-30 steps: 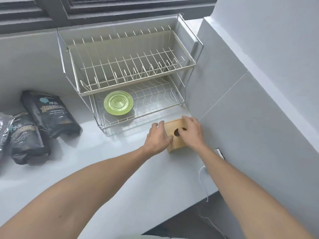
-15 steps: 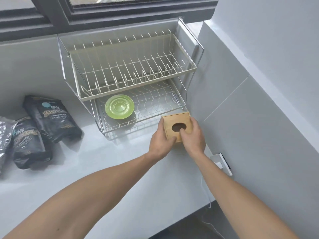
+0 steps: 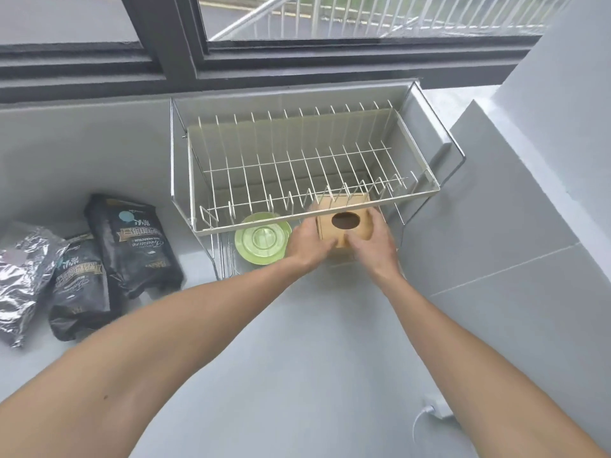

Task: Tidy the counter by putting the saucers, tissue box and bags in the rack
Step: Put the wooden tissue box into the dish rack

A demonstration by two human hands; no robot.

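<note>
You face a pale grey counter (image 3: 297, 358) beneath a dark-framed window (image 3: 185, 61), with a grey tiled wall (image 3: 515, 246) on your right.

Wooden tissue box (image 3: 344, 223); glossy green saucer (image 3: 261, 239); wire rack (image 3: 297, 166) (metal); crinkled foil bag (image 3: 20, 279)

A home kitchen is suggested by the grey counter (image 3: 297, 358), a two-tier wire dish rack (image 3: 297, 166) set below a window (image 3: 330, 21), and tiled walls (image 3: 512, 242).
</note>
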